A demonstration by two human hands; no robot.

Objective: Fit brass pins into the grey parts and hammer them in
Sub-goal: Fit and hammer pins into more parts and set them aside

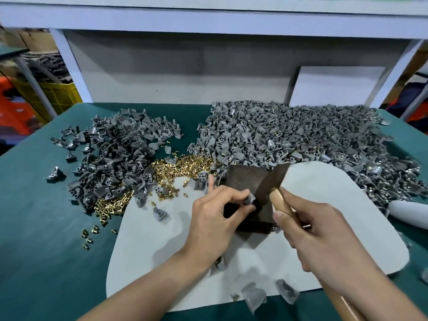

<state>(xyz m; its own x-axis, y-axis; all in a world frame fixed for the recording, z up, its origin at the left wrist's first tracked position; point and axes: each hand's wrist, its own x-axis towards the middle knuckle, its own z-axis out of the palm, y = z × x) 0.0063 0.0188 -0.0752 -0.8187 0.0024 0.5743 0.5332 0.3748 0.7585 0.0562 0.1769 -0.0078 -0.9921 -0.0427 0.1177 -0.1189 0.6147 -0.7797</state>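
My left hand [215, 218] pinches a small grey part [250, 199] against a dark metal block [249, 181] at the middle of the white mat [148, 246]. My right hand [324, 235] grips the wooden handle of a hammer [276, 196]; its dark blurred head is raised just above the block. Loose brass pins [183, 166] lie heaped behind the mat, with more at the left [111, 206]. I cannot see whether a pin sits in the held part.
A large pile of grey parts [301, 140] fills the back right and a smaller pile [115, 149] the back left, on a green table [34, 228]. A few grey parts [254, 297] lie at the mat's near edge. A white rounded object [407, 212] lies at the right.
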